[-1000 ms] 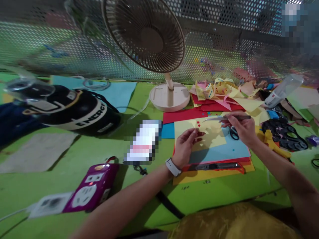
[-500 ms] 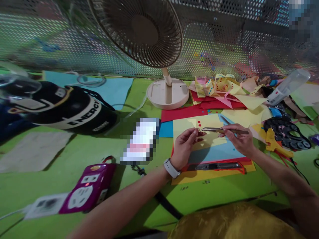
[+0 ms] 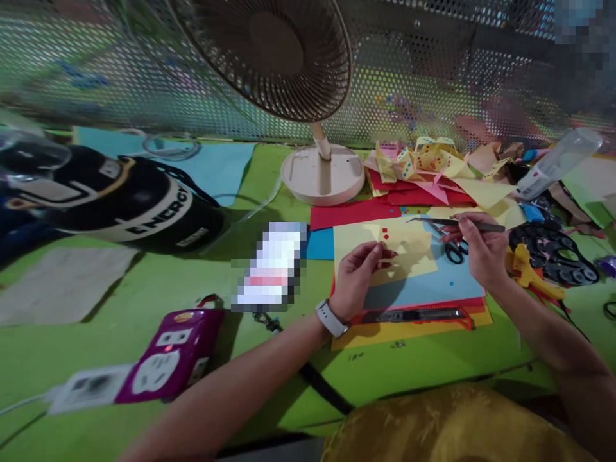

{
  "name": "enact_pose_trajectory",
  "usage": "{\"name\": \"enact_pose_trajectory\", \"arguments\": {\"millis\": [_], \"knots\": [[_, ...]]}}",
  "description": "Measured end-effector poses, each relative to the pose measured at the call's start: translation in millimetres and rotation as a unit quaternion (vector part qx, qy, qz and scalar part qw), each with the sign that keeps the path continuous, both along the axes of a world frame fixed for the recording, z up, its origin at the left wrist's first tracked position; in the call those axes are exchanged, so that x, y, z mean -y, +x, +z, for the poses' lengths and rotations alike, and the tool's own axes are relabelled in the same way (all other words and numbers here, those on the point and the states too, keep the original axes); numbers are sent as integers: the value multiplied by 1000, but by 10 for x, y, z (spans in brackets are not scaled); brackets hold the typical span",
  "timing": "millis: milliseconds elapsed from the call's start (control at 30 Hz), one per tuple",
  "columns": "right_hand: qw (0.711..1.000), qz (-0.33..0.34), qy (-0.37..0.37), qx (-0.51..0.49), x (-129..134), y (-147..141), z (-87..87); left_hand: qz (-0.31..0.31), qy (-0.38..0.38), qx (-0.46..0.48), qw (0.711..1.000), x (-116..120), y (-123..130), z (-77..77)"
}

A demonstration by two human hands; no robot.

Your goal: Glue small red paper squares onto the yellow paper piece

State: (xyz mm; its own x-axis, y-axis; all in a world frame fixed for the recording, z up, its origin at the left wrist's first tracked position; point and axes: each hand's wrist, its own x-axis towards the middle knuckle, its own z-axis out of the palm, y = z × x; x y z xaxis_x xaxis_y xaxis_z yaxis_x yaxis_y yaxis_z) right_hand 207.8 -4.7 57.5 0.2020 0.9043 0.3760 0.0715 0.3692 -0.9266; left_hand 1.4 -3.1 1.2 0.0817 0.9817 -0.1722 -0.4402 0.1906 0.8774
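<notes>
My right hand (image 3: 482,249) is closed round a pair of tweezers (image 3: 481,226), whose thin tip points left above the papers. My left hand (image 3: 360,274) is pinched over the pale yellow sheet (image 3: 351,232); whatever its fingertips hold is too small to make out. Just beyond these fingertips, small red paper pieces (image 3: 385,237) lie on the yellow sheet. Under it is a light blue sheet (image 3: 409,294). A craft knife (image 3: 416,315) lies along the near edge of the stack. Black-handled scissors (image 3: 455,252) rest beside my right hand, partly hidden.
A fan (image 3: 322,176) stands behind the papers, near folded yellow dotted scraps (image 3: 433,157). On the right are a yellow glue gun (image 3: 527,269), a black tray (image 3: 553,253) and a clear bottle (image 3: 561,163). Leftward lie a phone (image 3: 273,266), a purple power socket (image 3: 171,353) and a black bottle (image 3: 144,208).
My right hand has moved right and away from me with the tweezers, whose tip has left my left fingertips. More of the scissors now shows. My left hand stays nearly in place.
</notes>
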Motion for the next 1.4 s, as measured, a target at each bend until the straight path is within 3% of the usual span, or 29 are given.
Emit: {"name": "enact_pose_trajectory", "arguments": {"millis": [500, 867, 1200, 1400], "knots": [[990, -16, -122, -70, -208, 79, -36, -8, 12, -19, 1000, 27, -8, 10], [961, 57, -233, -136, -767, 88, -178, -9, 33, 5, 999, 79, 13, 49], [967, 104, -212, -97, -1002, -156, -312, 105, 54, 63, 991, -208, -193, 343], [979, 147, -136, -32, -1108, -281, -415, 64, 27, 71, 995, -93, -114, 251]]}}
